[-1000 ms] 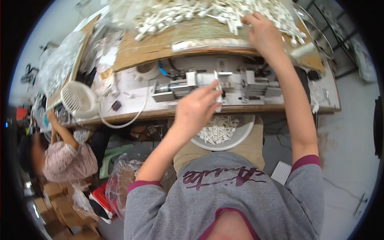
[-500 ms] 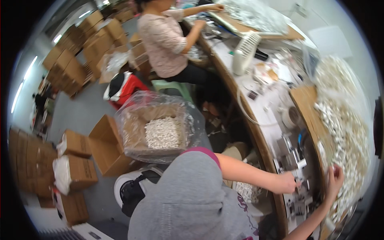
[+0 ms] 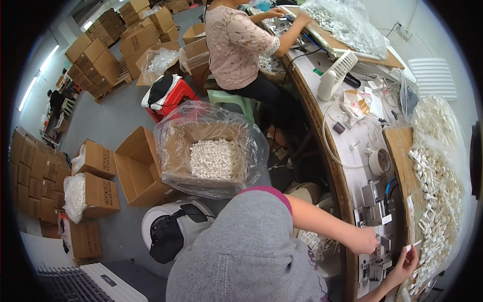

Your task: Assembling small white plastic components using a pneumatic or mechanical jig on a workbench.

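Note:
My left hand (image 3: 364, 240) rests closed against the metal fixture (image 3: 378, 219) on the bench; what its fingers hold, if anything, is hidden. Between the fingertips of my right hand (image 3: 405, 264) is a small white plastic piece (image 3: 408, 247) with a thin stem. That hand is beside the fixture, at the edge of a brown board (image 3: 401, 151). A large heap of similar white plastic pieces (image 3: 438, 201) lies on the board, partly under clear plastic film.
A round beige container (image 3: 380, 162), a white fan (image 3: 336, 75) and a looped pale hose (image 3: 327, 136) are farther along the bench. A film-lined carton (image 3: 173, 171) holds many white pieces. Another person (image 3: 236, 45) works at the far end. Cartons (image 3: 95, 60) stand on the floor.
The view has shifted slightly. My right hand has come away from the heap toward the fixture, and a white plastic piece now shows in its fingers. My left hand stays at the fixture.

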Tool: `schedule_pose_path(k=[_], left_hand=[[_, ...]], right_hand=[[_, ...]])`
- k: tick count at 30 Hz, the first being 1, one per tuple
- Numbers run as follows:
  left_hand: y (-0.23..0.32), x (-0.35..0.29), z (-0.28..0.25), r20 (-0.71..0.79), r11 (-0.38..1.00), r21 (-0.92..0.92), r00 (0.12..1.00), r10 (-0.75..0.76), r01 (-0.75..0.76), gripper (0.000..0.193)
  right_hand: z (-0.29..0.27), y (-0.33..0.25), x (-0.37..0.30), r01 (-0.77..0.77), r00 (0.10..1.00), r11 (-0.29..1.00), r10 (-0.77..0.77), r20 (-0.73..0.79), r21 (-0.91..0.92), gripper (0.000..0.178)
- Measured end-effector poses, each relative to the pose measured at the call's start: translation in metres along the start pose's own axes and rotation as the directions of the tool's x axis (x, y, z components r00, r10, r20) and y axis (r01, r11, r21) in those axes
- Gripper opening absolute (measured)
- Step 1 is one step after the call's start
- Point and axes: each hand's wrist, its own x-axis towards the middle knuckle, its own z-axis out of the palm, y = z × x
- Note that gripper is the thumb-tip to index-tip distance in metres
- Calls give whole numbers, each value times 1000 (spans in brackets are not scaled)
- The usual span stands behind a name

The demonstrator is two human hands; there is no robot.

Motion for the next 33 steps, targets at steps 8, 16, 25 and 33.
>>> schedule_pose_path(k=[8, 16, 25, 33], left_hand=[[-34, -4, -87, 194, 902, -259, 933, -302, 345, 47], [-92, 115, -75, -410, 943, -301, 874, -261, 141, 22], [-99, 208, -6, -150, 991, 17, 980, -127, 131, 17], [-86, 200, -54, -135, 983, -177, 988, -71, 47, 13]], right_hand=[[45, -62, -57, 120, 993, 962, -111, 50, -246, 25], [69, -33, -103, 176, 981, 888, -122, 152, -425, 28], [77, -33, -100, 193, 972, 789, -71, 224, -584, 27], [73, -37, -86, 198, 969, 795, -70, 239, -573, 14]])
